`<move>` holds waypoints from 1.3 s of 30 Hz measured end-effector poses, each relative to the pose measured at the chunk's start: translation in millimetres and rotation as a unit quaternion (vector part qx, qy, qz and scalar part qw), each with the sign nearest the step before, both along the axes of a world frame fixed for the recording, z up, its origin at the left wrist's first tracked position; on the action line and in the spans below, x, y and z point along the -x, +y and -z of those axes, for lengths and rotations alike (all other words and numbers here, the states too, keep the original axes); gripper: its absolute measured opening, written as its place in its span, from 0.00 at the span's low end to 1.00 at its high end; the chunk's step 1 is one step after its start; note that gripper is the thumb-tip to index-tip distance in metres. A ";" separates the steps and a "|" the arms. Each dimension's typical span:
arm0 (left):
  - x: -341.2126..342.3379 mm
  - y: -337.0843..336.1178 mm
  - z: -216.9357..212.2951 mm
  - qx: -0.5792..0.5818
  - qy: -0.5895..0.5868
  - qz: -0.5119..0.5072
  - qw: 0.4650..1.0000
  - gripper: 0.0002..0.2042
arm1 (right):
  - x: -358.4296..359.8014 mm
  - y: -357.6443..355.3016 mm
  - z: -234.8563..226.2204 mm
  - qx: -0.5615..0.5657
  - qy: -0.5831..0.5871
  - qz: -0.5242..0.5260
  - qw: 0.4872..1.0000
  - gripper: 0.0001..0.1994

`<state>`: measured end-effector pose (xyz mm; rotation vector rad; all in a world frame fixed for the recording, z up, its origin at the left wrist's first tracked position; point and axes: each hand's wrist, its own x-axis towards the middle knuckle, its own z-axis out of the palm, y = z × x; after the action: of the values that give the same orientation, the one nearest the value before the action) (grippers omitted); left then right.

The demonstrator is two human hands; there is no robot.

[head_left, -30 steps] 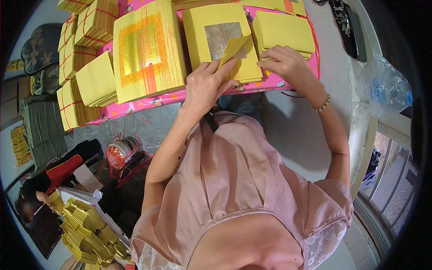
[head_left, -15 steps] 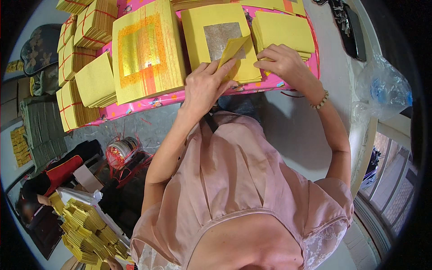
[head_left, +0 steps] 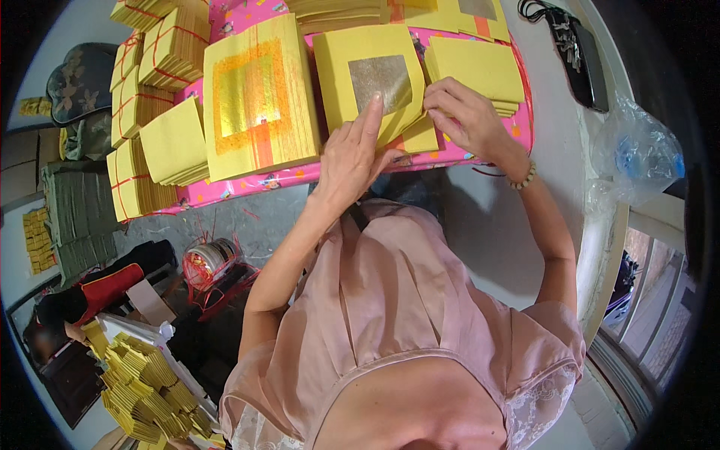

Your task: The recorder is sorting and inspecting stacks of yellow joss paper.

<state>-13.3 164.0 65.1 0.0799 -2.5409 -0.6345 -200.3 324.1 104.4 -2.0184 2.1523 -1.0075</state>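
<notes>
A yellow paper sheet [head_left: 335, 82] with a silver square [head_left: 369, 79] lies on the low pile in front of me, its near edge curled up. My left hand [head_left: 351, 157] rests at that near edge, index finger stretched onto the silver square and thumb spread aside. At the sheet's right edge, my right hand [head_left: 471, 121] has its fingers pinched together on the paper; the fingertips are partly hidden. A thick stack of yellow paper with a gold square [head_left: 247, 101] stands left of this pile. Behind my right hand is a stack of plain folded yellow paper [head_left: 480, 69].
Red-tied yellow bundles [head_left: 127, 180] line the left of the pink-covered table [head_left: 281, 174]. A black phone or case with keys [head_left: 581, 64] and a clear plastic bag [head_left: 645, 154] lie right. Lower left, another person's red-and-black clothing [head_left: 112, 289] shows beside piled folded papers [head_left: 154, 386].
The sheet, folded up under my left hand before, now lies flatter over the pile. My left index finger has straightened onto the silver square. My right hand has closed on the sheet's edge.
</notes>
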 end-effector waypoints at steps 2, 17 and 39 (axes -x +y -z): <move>2.7 2.2 -3.7 0.005 -0.034 -0.005 0.999 0.42 | -0.7 1.8 1.9 -0.008 -0.018 0.007 1.000 0.06; 3.0 19.0 -60.0 -0.094 0.060 -0.053 0.992 0.32 | -20.6 -23.1 41.2 0.086 -0.508 0.052 0.855 0.51; 10.0 8.9 -50.5 -0.530 0.021 0.015 0.847 0.27 | -50.6 -10.0 2.0 0.097 -0.590 0.066 0.799 0.27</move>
<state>-23.3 172.8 115.6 0.3946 -1.8401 -1.9358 -149.7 314.1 102.4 -0.7365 1.4521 -1.8494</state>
